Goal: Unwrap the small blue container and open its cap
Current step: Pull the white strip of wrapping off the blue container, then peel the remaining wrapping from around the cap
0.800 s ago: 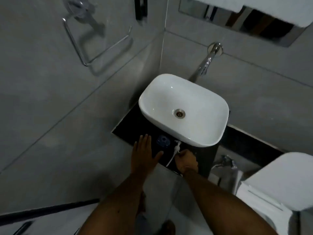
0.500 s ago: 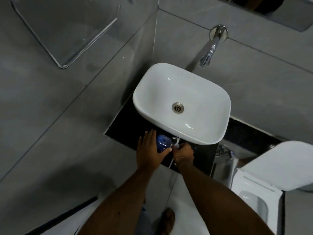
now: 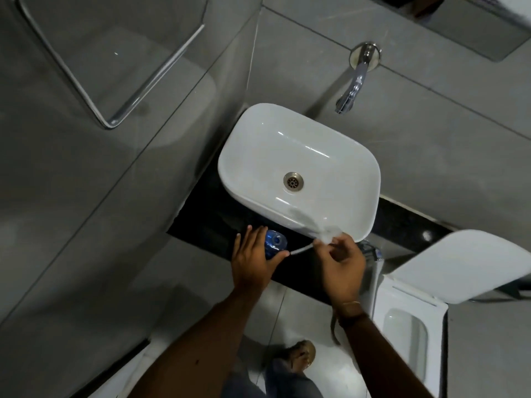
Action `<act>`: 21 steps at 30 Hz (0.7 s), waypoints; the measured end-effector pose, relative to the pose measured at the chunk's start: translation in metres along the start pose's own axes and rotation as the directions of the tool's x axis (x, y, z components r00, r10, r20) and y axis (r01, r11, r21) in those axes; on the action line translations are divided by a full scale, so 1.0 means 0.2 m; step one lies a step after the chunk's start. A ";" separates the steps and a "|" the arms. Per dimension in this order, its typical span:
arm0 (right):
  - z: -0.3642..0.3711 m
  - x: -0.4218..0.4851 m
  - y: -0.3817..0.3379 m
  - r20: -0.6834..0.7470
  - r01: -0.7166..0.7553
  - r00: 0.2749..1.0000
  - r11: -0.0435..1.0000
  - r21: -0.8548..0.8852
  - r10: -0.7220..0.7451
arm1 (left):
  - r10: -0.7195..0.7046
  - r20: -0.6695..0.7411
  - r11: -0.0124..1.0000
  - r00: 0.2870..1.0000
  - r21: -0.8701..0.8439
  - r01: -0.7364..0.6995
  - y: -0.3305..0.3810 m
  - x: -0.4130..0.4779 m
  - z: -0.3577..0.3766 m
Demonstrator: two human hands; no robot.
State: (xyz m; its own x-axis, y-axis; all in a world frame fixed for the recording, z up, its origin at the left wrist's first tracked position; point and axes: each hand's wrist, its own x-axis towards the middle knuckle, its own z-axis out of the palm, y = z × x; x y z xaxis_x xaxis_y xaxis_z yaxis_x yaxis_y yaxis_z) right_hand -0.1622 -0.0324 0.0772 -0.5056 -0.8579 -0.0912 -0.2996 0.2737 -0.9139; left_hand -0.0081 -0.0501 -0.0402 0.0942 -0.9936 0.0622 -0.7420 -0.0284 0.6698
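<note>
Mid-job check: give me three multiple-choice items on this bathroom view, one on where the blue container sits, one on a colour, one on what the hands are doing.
1. Where is the blue container?
A. inside the sink
B. on the black counter in front of the sink
C. on the toilet lid

2. What colour is the sink?
A. white
B. black
C. green

3. What is the right hand doing?
A. resting flat on the counter
B. turning the tap
C. pinching a strip of clear wrap stretched from the container

Answers:
1 B, it stands on the black counter beside the left hand.
2 A, the basin is glossy white.
3 C, the clear wrap runs from the container to its raised fingertips.
</note>
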 end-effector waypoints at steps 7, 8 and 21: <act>0.15 -0.05 -0.11 0.083 0.117 0.989 0.989 0.091 -0.124 | 0.007 0.024 1.000 1.000 -0.001 -0.007 0.00 -0.01 -0.02; 0.15 -0.05 -0.09 0.088 0.122 0.988 0.989 0.078 -0.129 | 0.010 0.026 1.000 1.000 0.000 -0.010 0.00 -0.01 -0.02; 0.32 -0.03 0.09 0.331 0.175 0.938 0.964 -0.202 -0.101 | 0.076 -0.039 0.997 0.996 0.016 -0.075 0.00 0.00 -0.01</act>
State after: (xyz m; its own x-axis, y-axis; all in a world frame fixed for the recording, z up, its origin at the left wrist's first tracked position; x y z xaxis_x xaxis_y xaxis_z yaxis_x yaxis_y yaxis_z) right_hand -0.1137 -0.0505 0.0361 -0.1764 -0.9765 -0.1238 -0.5403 0.2012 -0.8170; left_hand -0.0057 -0.0493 -0.0387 0.0633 -0.9879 0.1413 -0.7574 0.0446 0.6514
